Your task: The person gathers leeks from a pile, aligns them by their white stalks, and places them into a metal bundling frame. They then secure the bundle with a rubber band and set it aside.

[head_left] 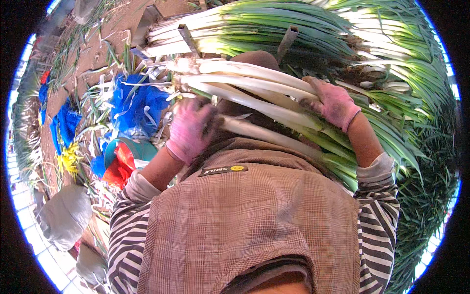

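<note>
Several long green onions with thick white stalks (253,101) lie across my lap, roots to the left and green leaves to the right. My right hand (332,101), in a dirty pink glove, grips the upper stalks where the white meets the green. My left hand (192,126), also in a pink glove, is by the root ends and blurred. Its fingers meet the left end of a lower white stalk (266,133); whether they grip it is unclear. Stringy roots (183,66) show at the bundle's upper left.
Beyond my knees, a metal rack with upright posts (287,42) holds a large pile of green onions (257,27). More onions (389,47) lie at right. At left are blue netting (136,104), a teal bucket (141,147) with red material (123,165), yellow strands (68,158) and scattered trimmings.
</note>
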Motion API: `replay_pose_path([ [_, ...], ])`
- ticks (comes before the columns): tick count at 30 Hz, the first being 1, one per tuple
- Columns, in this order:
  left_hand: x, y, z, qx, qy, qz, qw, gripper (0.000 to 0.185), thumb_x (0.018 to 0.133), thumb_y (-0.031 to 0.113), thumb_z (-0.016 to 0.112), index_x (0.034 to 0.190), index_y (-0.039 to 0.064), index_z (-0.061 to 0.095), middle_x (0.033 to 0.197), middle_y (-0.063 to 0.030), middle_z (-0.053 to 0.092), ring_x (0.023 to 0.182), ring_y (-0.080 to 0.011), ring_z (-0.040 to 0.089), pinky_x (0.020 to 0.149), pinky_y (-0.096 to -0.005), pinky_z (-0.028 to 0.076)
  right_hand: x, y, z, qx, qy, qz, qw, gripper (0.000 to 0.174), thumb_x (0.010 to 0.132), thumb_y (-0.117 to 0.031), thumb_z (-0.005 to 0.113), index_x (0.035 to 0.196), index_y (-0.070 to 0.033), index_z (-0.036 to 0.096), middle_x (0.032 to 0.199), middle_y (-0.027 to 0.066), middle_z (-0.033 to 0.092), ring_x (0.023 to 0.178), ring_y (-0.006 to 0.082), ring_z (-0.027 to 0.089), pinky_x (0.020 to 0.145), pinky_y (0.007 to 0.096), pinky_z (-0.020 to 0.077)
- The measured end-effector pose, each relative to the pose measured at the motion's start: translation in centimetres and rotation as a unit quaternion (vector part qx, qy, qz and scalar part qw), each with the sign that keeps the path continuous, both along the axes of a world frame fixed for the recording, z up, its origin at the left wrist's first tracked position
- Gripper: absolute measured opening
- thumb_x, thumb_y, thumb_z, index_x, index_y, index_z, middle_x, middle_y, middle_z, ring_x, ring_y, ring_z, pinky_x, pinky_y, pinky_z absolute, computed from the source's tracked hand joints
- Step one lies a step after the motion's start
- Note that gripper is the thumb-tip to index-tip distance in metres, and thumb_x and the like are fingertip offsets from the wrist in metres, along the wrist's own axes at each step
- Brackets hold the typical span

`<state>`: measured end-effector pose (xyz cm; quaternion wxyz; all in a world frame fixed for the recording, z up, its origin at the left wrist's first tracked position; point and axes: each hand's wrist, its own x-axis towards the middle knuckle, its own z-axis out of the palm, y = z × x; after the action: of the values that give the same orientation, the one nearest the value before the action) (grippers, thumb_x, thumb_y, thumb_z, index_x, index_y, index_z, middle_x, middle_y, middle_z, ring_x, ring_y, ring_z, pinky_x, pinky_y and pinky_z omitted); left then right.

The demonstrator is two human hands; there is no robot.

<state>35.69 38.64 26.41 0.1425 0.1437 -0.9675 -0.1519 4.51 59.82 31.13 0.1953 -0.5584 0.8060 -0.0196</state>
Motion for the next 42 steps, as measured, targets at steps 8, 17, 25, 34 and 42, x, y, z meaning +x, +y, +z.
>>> replay_pose_path([
  [8, -3.9, -9.0, -0.2, 0.020, 0.085, 0.157, 0.984, 0.027, 0.086, 0.024, 0.076, 0.107, 0.008, 0.071, 0.107, -0.0181, 0.067, 0.096, -0.0378, 0.066, 0.083, -0.0436, 0.054, 2.1, 0.9, -0.6, -0.069, 0.107, 0.032, 0.991, 0.074, 0.087, -0.043, 0.071, 0.144, -0.004, 0.046, 0.111, 0.0210, 0.062, 0.103, 0.0396, 0.061, 0.091, 0.0486, 0.0500],
  [17, -3.4, -12.9, -2.7, 0.575, 0.280, 0.153, 0.753, 0.019, 0.098, 0.022, 0.062, 0.095, 0.004, 0.068, 0.079, -0.0028, 0.062, 0.073, -0.0137, 0.057, 0.070, -0.0287, 0.051, 2.5, 1.2, -0.4, -0.062, 0.078, -0.005, 0.995, 0.068, 0.086, -0.040, 0.073, 0.141, -0.007, 0.048, 0.113, 0.0232, 0.063, 0.103, 0.0426, 0.061, 0.091, 0.0489, 0.0493],
  [25, 5.1, -18.3, -7.9, 0.419, 0.326, 0.365, 0.765, 0.041, 0.091, 0.027, 0.077, 0.118, 0.002, 0.061, 0.102, -0.0108, 0.068, 0.089, -0.0189, 0.064, 0.086, -0.0360, 0.054, 0.9, 0.6, -1.0, -0.050, 0.044, 0.015, 0.998, 0.067, 0.089, -0.042, 0.069, 0.142, -0.007, 0.047, 0.115, 0.0224, 0.064, 0.107, 0.0413, 0.062, 0.094, 0.0487, 0.0497],
  [34, -1.4, -7.0, -8.5, 0.605, 0.291, 0.149, 0.726, 0.054, 0.095, 0.009, 0.067, 0.143, 0.008, 0.042, 0.124, -0.0087, 0.061, 0.111, -0.0205, 0.063, 0.088, -0.0371, 0.056, 1.9, -0.5, 0.7, -0.001, 0.067, -0.004, 0.998, 0.065, 0.096, -0.054, 0.057, 0.139, -0.007, 0.048, 0.115, 0.0251, 0.066, 0.104, 0.0431, 0.065, 0.088, 0.0496, 0.0531],
  [42, -0.8, -6.9, -6.5, 0.578, 0.331, 0.227, 0.710, 0.076, 0.089, -0.001, 0.065, 0.155, 0.002, 0.027, 0.131, -0.0198, 0.059, 0.110, -0.0250, 0.064, 0.093, -0.0353, 0.055, -0.4, -0.4, 0.9, -0.011, -0.030, -0.055, 0.998, 0.066, 0.097, -0.059, 0.053, 0.134, -0.005, 0.049, 0.109, 0.0271, 0.068, 0.103, 0.0460, 0.065, 0.088, 0.0511, 0.0517],
])
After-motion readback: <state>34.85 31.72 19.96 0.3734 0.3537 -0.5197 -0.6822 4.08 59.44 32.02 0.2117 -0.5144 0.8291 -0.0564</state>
